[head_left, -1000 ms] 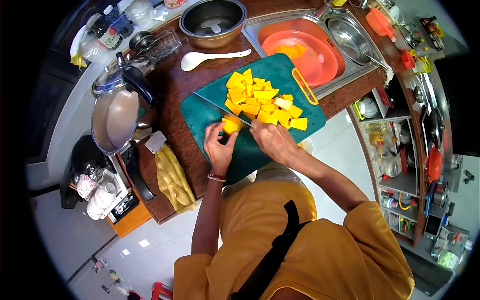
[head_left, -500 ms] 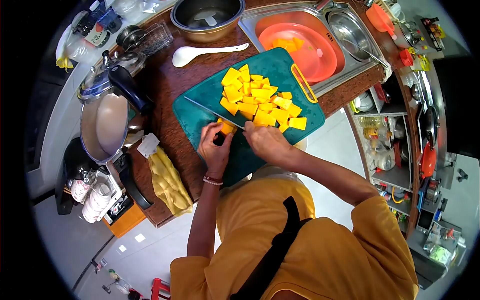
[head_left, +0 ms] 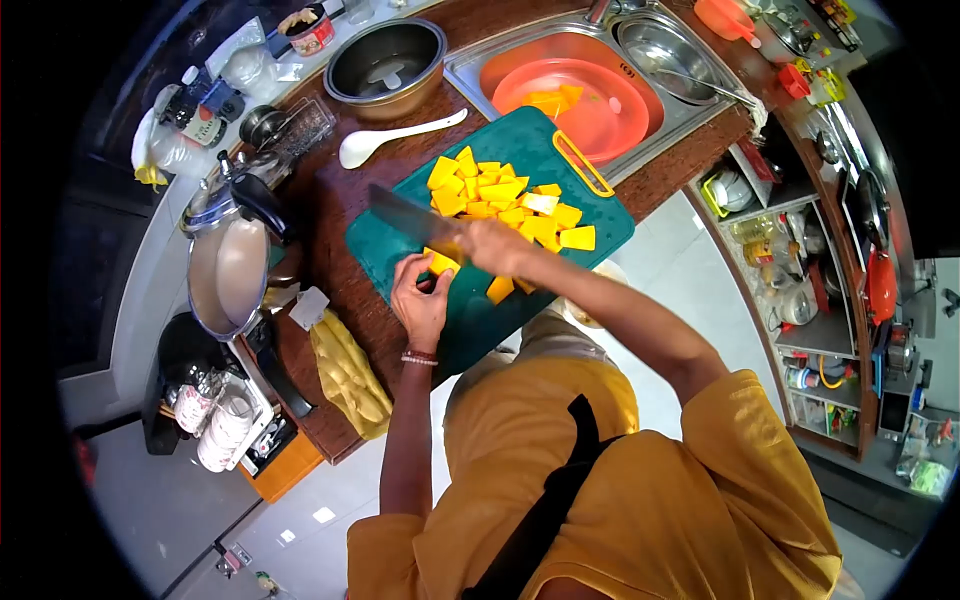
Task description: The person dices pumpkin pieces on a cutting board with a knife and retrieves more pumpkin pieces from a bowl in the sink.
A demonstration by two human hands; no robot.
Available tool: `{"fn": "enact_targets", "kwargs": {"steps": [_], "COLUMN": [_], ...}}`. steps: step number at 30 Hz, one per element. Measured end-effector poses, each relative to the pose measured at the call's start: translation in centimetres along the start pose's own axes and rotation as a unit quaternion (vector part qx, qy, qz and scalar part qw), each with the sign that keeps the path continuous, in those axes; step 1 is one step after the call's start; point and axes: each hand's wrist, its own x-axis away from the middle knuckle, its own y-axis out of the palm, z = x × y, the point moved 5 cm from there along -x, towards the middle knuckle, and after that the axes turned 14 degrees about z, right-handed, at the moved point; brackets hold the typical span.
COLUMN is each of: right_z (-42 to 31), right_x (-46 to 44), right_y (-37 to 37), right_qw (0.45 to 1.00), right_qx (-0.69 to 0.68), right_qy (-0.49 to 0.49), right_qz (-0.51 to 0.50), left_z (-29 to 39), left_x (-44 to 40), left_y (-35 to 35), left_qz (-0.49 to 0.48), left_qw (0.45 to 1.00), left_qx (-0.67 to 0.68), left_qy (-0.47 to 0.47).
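On the green cutting board [head_left: 490, 315] lies a heap of orange-yellow chunks [head_left: 500, 195]. My right hand [head_left: 492, 247] is closed round the handle of a wide knife [head_left: 408, 215], whose blade is tilted and points to the upper left. My left hand [head_left: 418, 300] holds a yellow chunk [head_left: 440, 262] at the board's left part, fingers curled against it, just below the blade. A few cut pieces [head_left: 500, 289] lie beneath my right wrist, apart from the heap.
A white spoon [head_left: 400, 137] and a dark pot [head_left: 385, 68] are beyond the board. A red basin [head_left: 620, 125] sits in the sink [head_left: 470, 78]. At left are a lidded pan [head_left: 228, 275] and a yellow bag [head_left: 348, 375].
My right hand has moved up and left, raising the knife so that its blade face shows. Cut pieces now show below my right wrist. My left hand still holds a chunk.
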Motion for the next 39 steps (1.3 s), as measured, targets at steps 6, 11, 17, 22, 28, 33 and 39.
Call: {"fn": "enact_targets", "kwargs": {"steps": [6,11,17,22,28,33,39], "right_z": [-2.0,-5.2,-5.1,-4.8,-4.7,-4.8,-3.9], "right_x": [3.6,5.9,6.2,6.4,5.6,4.3,1.9], "right_y": [-3.9,-4.5,-3.7,-3.7,-3.3,-0.4,2.0], "right_qw": [0.996,0.991,0.989,0.991,0.990,0.987,0.988], "right_qx": [0.073,0.100,0.128,0.115,0.139,0.159,0.116], "right_qy": [0.038,-0.025,-0.041,-0.028,0.003,-0.016,-0.031], "right_qz": [0.022,0.082,0.057,0.055,0.011,0.010,0.093], "left_z": [0.5,0.2,0.3,-0.4,0.4,-0.1,-0.1], "left_x": [0.1,0.3,0.2,0.3,-0.3,-0.4,-0.5], "left_y": [0.0,-0.4,-0.5,-0.3,-0.5,-0.4,-0.1], "left_qz": [-0.005,-0.005,0.004,0.016,0.001,-0.004,-0.014], "left_qw": [0.999,0.996,0.998,0.998,0.997,0.996,0.995], "left_qx": [0.004,0.030,0.024,0.020,0.019,0.019,0.029], "left_qy": [-0.045,-0.088,-0.065,-0.051,-0.079,-0.086,-0.096]}}
